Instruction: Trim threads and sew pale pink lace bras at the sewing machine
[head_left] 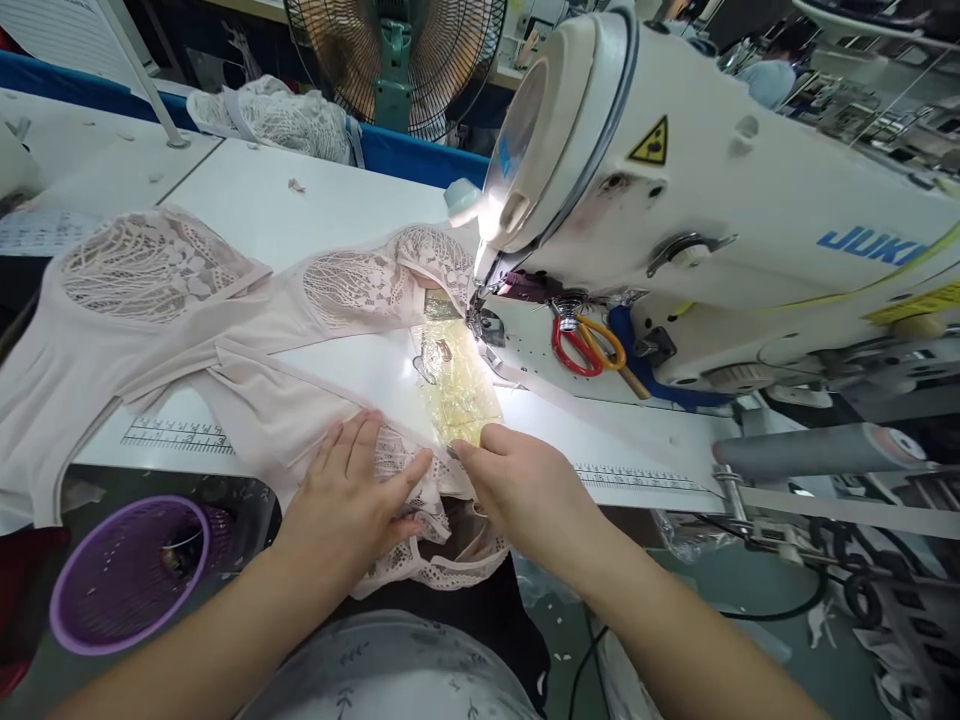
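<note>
A pale pink garment (127, 345) with lace panels sprawled from the left edge of the frame to the center, where 1 lace end met the needle area of the sewing machine (712, 190). A lower fold of it ran to bottom center and hung over the front edge of the white table (352, 355). There the left hand (356, 505) lay spread and palm down on the fabric, thumb held apart. The right hand (532, 490), just right of center, was curled, its fingertips by the lace near the lower end of a yellow patch (461, 385); whether it gripped the cloth I could not tell. The lamp lit the spot above the hands. Right of the needle lay 2 scissor-like handles, 1 red (576, 362) and 1 orange (616, 347). A gray roll (817, 452) sat at right, a purple basket (64, 610) at lower left. White lace (292, 125) was heaped at upper left, beside a fan (395, 75) at top center.
</note>
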